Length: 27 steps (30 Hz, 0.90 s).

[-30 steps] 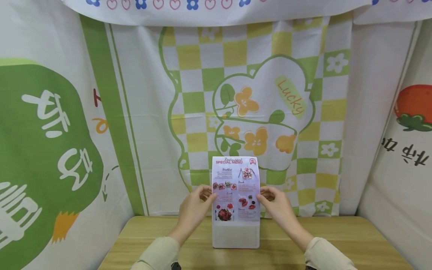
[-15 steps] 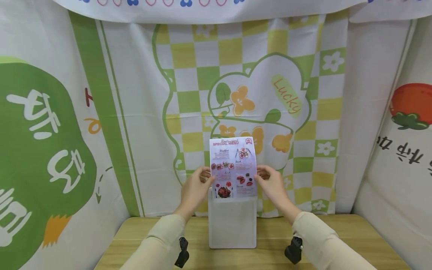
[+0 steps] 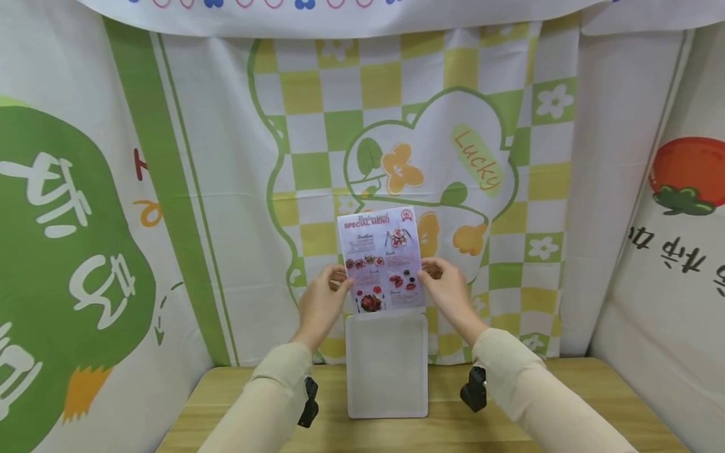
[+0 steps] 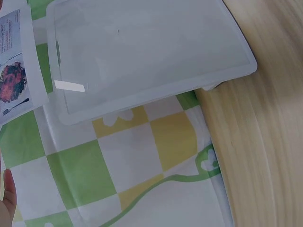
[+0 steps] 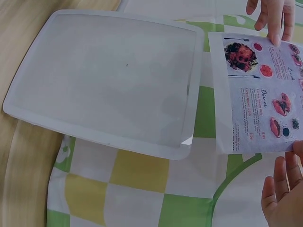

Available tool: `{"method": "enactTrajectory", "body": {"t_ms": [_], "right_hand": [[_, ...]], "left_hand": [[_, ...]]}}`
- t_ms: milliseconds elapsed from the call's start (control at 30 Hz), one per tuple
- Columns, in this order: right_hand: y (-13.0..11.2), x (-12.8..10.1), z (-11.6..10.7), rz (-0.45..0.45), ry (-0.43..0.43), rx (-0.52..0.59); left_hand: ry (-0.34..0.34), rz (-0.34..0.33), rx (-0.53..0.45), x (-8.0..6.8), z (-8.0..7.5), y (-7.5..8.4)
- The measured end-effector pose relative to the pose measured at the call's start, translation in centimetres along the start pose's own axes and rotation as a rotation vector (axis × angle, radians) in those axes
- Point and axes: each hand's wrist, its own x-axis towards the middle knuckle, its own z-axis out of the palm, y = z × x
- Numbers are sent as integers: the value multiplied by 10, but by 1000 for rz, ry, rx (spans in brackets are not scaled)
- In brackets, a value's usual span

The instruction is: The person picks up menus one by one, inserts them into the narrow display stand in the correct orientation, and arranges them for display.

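A printed sheet headed "Special Menu" (image 3: 381, 261) is held up, slightly tilted, between both hands. My left hand (image 3: 323, 302) pinches its left edge between thumb and fingers. On the opposite edge, my right hand (image 3: 450, 296) pinches it the same way. Just below the sheet a white-rimmed display frame (image 3: 387, 368) stands upright on the table; its blank panel shows whole in the head view. The right wrist view has a gap between the menu sheet (image 5: 258, 94) and the frame's top edge (image 5: 194, 94). Only a corner of the sheet (image 4: 19, 71) enters the left wrist view.
The wooden table (image 3: 510, 390) runs along the bottom of the head view. Behind it hangs a green, yellow and white checkered cloth (image 3: 317, 170). White printed curtains (image 3: 634, 302) close in both sides. Each sleeve has a black wrist device (image 3: 474, 389).
Both hands have raised the menu sheet from in front of the frame to above its top edge. The sheet now tilts a little, and the frame's whole panel is uncovered.
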Motion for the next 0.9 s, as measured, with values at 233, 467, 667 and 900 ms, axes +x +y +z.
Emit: {"method": "enactTrajectory", "body": {"t_ms": [233, 467, 667, 900], "right_hand": [[-2, 7, 9, -16, 40, 7], [0, 11, 14, -29, 54, 9], [3, 14, 17, -36, 54, -6], [2, 15, 16, -40, 59, -11]], "left_hand": [[5, -11, 18, 3, -2, 1], [29, 7, 35, 6, -1, -3], [26, 12, 52, 6, 0, -6], [26, 9, 76, 7, 0, -5]]}}
